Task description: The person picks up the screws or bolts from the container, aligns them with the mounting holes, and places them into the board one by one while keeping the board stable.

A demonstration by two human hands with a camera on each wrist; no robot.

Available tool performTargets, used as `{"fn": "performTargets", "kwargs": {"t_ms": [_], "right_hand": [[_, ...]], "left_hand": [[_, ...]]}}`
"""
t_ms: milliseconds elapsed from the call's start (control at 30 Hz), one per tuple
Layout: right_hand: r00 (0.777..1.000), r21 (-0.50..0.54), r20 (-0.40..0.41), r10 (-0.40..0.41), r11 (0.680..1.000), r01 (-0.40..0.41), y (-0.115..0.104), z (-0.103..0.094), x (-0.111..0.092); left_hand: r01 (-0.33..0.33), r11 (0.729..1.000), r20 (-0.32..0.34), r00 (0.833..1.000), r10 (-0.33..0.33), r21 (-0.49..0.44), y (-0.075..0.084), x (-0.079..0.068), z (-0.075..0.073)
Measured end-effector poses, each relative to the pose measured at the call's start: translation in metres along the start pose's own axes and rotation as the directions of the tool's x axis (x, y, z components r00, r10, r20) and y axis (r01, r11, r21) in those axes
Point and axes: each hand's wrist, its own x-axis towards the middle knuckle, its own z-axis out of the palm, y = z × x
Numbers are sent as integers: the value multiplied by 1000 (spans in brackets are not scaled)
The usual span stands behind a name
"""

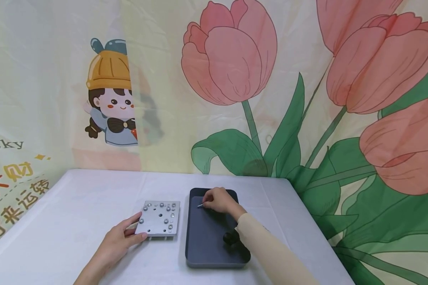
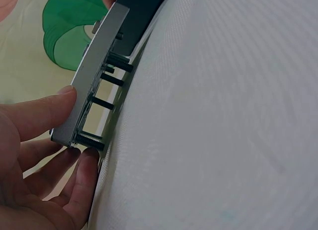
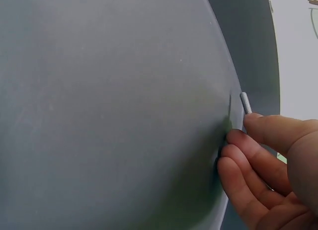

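Observation:
A square silver metal plate [image 1: 160, 217] with several screws set in its holes stands raised above the table, left of a dark grey tray. My left hand [image 1: 119, 239] holds it by the near left corner. In the left wrist view, the thumb [image 2: 47, 111] lies along the plate's side, with fingers curled near the threaded screw shanks [image 2: 103, 103] that stick out underneath. Over the far part of the tray, my right hand [image 1: 219, 200] pinches a small silver screw [image 3: 246, 103] between thumb and fingers. The threaded end points out past the thumb; its head is hidden.
The grey tray [image 1: 203, 249] has a low raised rim and stands close to the plate's right side. A dark rounded thing [image 1: 230, 238] shows beside the right sleeve, over the tray. White cloth [image 1: 92, 202] covers the table, and a printed tulip backdrop [image 1: 232, 55] hangs behind it.

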Motion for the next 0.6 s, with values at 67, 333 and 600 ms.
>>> {"fn": "performTargets", "kwargs": {"t_ms": [67,333,600], "right_hand": [[1000,1,-6,-8,1000,8,0,-1,-1],[999,36,-14,-30,999,31,1,-1,-4],[999,148,-28,-15,989,19,-7,-3,-4]], "left_hand": [[2,1000,2,1000,-2,-3,0,0,0],[1,1000,11,1000,-1,-4,0,0,0],[8,1000,10,1000,-8,-6,1,0,0]]}}
